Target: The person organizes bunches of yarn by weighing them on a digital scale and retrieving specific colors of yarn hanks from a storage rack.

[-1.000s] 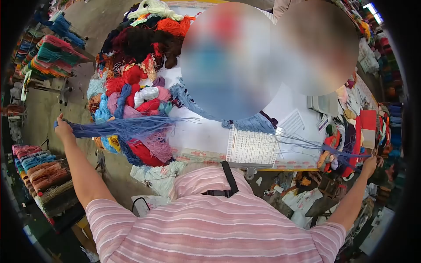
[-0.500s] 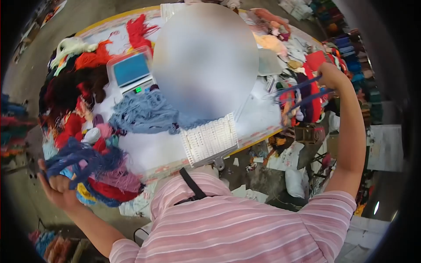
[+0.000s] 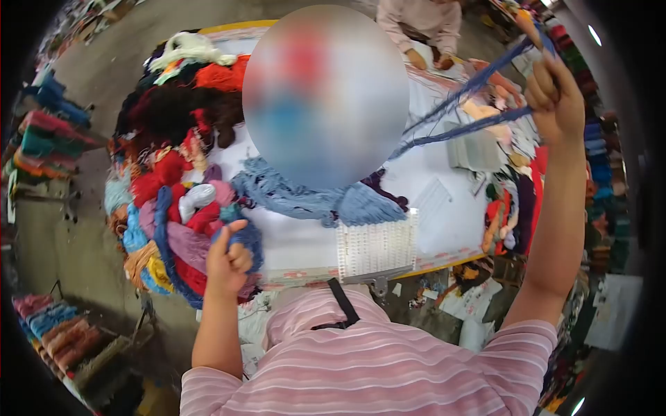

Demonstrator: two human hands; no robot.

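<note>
Raised high at the far right, my right hand (image 3: 555,97) is closed around strands of dark blue yarn (image 3: 479,125). Two taut lengths run from it down-left and vanish behind a blurred disc. My left hand (image 3: 227,262) is at the table's near left, fingers curled and thumb up, gripping part of a dark blue skein (image 3: 248,239) at the edge of a multicoloured yarn pile (image 3: 187,236). Between the hands, a loose bundle of light blue yarn (image 3: 291,191) lies on the white table (image 3: 298,243), reaching a clipboard with a white punched card (image 3: 374,243).
A blurred disc covers the table's middle. Dark, orange and white yarn heaps (image 3: 173,111) cover the left side. A clear plastic box (image 3: 473,151) and more yarn (image 3: 510,208) sit right. Another person (image 3: 423,28) is at the far edge. Yarn racks (image 3: 62,145) stand left.
My right hand has risen and moved outward, drawing the dark blue strands long. My left hand has come inward from the far left. The view has shifted, and another person's hands now show.
</note>
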